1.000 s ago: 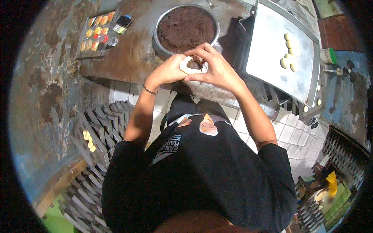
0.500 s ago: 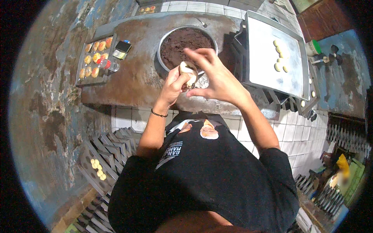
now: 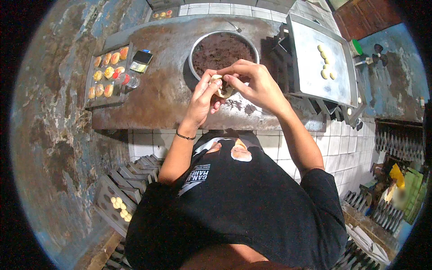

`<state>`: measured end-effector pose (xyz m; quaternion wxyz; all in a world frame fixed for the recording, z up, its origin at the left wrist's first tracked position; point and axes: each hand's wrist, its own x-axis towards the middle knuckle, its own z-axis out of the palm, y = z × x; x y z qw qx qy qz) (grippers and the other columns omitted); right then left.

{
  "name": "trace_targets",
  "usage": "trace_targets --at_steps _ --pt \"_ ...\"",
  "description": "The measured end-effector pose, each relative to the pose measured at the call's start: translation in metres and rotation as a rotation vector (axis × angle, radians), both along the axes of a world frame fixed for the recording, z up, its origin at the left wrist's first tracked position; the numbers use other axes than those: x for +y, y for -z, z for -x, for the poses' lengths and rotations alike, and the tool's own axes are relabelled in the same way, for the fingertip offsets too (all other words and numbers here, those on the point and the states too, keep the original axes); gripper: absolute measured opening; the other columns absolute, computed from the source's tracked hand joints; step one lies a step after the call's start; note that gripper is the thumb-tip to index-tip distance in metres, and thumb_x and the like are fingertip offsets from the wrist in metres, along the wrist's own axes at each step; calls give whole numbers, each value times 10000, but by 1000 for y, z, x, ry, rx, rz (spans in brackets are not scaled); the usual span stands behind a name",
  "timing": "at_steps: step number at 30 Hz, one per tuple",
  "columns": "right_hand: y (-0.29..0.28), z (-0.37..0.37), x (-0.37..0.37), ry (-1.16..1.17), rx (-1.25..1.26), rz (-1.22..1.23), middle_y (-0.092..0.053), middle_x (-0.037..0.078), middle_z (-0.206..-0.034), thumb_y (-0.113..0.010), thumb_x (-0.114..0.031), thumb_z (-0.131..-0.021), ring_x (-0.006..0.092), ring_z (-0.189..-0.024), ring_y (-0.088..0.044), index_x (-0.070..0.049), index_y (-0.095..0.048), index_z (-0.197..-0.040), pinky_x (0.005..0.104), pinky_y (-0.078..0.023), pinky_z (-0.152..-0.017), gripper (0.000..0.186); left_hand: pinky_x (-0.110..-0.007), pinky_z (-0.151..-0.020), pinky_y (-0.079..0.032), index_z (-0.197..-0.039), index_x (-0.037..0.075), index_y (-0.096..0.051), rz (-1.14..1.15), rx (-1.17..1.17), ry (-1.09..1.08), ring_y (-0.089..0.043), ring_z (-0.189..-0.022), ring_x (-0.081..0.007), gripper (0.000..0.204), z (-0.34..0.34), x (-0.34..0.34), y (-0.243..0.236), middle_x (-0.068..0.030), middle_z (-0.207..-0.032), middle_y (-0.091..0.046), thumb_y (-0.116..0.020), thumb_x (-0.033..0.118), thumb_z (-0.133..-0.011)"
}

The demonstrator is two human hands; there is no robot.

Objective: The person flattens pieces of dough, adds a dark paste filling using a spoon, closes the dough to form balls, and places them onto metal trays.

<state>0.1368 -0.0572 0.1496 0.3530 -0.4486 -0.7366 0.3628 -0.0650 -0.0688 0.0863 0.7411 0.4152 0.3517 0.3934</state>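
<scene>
Two bare hands working a cream-coloured, soft piece of dough (image 3: 223, 93) above the near edge of a broad, brown-stained table (image 3: 155, 96). The left hand (image 3: 202, 97) is curled around the dough from the left, thumb laid along its upper side; a dark bead-like bracelet (image 3: 185, 136) circles the wrist. The right hand (image 3: 261, 87) is partly closed, its thumb and bent index finger drawn together at the far edge of the dough; dark brown matter shows within the dough's opening. Just beyond the hands stands a round, silver metal basin (image 3: 191, 57) containing a crumbly, dark brown filling (image 3: 222, 48); dark crumbs (image 3: 249, 109) lie on the table to the right of the dough. At far right, a flat, silver rectangular tray (image 3: 310, 74) bears a cluster of small, pale yellow dough balls (image 3: 324, 55). At left, a grey metal baking tray (image 3: 96, 104) holds rows of golden-topped buns (image 3: 115, 57); a clear, red-lidded plastic jar (image 3: 132, 81) overlaps its right edge in view, with a dark, rectangular phone-like object (image 3: 143, 57) just beyond
</scene>
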Motion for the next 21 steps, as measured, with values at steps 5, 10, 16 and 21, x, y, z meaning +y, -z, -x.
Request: trace_targets --at_steps 5,10,16,21 --pt "-3 22 -6 0 -186 -174 -682 170 -1007 -799 -323 -895 356 -930 -706 -42 -736 -1227 436 -577 -806 439 -186 -415 -378 -1232 187 -515 120 -22 -68 -576 -574 -61 246 9 3 -1 21 -838 -626 -528 394 -1101" --pt "12 33 2 86 -176 -252 -694 148 -993 -831 -284 -868 350 -883 -712 -82 -767 -1169 431 -582 -779 368 -226 -508 -469 -1275 166 -493 115 -106 -13 -627 -650 -106 301 18 6 -3 -46 -945 -671 -520 414 -1106" --pt "13 34 10 132 7 -144 -714 124 -942 -790 -168 -913 230 -776 -718 -100 -807 -1131 351 -573 -718 228 -249 -580 -533 -1409 148 -444 -111 32 -20 -656 -817 -123 423 27 7 -3 -35 -1116 -638 -576 380 -1080" --pt "11 36 10 109 120 49 -700 152 -1067 -801 -224 -916 229 -865 -732 -111 -722 -1307 344 -583 -757 415 -245 -585 -540 -1341 109 -536 -166 -71 -120 -643 -847 -83 335 24 13 0 -5 -1088 -646 -640 251 -1056"
